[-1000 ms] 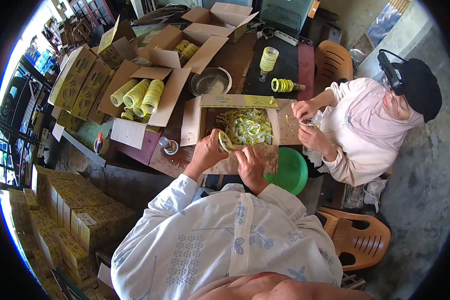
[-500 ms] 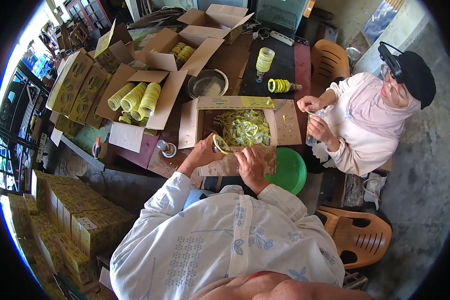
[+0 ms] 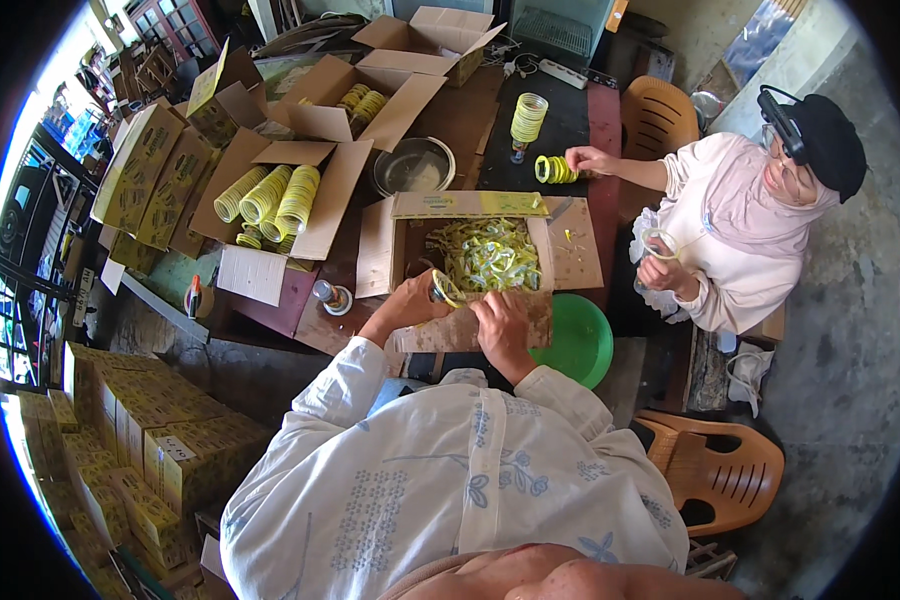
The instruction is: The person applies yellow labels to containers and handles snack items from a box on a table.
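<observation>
My left hand (image 3: pixel 418 300) grips a yellow ring (image 3: pixel 450 290) over the near edge of the open carton (image 3: pixel 470 205) on the brown table (image 3: pixel 478 105). I cannot tell whether my right hand's (image 3: pixel 503 325) fingers, just beside it, pinch anything. Near right, an orange chair (image 3: pixel 712 470) stands on grey floor (image 3: pixel 830 340).

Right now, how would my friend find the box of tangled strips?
Start at the cluttered table. Just beyond the wearer's left hand and right hand sits an open cardboard carton. Unlike the carton of stacked yellow rings to its left, it holds loose yellow-green strips.
</observation>
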